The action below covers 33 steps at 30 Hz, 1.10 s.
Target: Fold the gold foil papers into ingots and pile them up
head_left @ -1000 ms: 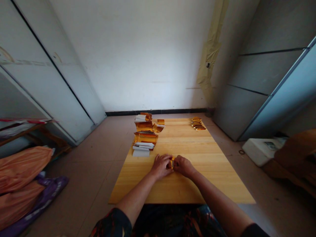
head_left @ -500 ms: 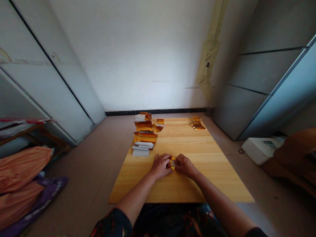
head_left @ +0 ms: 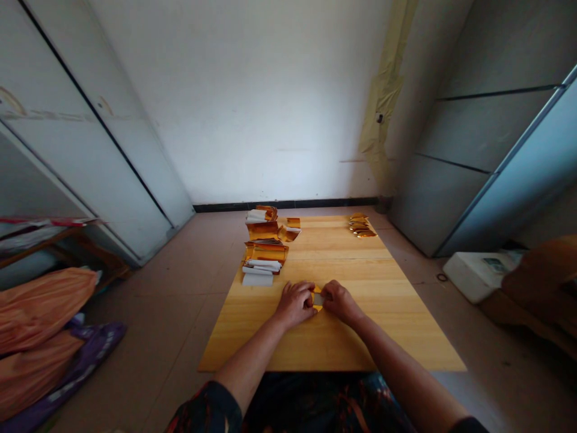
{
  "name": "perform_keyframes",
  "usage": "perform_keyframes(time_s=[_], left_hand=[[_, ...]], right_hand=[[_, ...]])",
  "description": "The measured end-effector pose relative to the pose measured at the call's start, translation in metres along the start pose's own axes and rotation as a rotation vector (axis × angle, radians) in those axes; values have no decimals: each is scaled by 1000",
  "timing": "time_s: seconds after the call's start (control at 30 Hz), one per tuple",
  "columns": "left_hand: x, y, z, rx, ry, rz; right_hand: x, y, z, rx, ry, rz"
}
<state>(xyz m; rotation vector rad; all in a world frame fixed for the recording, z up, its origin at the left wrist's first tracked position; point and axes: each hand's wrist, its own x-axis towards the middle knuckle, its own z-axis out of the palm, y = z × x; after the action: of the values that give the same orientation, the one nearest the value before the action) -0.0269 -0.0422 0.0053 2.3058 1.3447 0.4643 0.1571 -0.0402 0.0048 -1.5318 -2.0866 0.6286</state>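
Gold sheets (head_left: 267,255) look glossy; the tabletop (head_left: 324,349), smooth wood

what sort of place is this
Probably a room in a home, though that's a guess: tall pale cupboard doors on the left, orange cloth heaped near them, and a plain wooden table with gold paper on it, facing a white wall.

Bright wall (head_left: 288,108), dim stretched edges
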Motion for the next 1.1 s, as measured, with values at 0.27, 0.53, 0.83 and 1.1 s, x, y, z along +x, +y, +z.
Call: perform_keyframes(time_s=[0.27,0.53,0.83,1.1], left_hand=[[4,8,8,112,188,-146],[6,22,19,323,277,-299],[7,23,14,343,256,-277],[5,2,-4,226,134,-181]], right_hand=[[-12,-4,1,95,103,-120],[-9,-19,18,13,165,20],[-6,-23,17,-199,19,-36],[-16,-25,21,-284,65,-161]])
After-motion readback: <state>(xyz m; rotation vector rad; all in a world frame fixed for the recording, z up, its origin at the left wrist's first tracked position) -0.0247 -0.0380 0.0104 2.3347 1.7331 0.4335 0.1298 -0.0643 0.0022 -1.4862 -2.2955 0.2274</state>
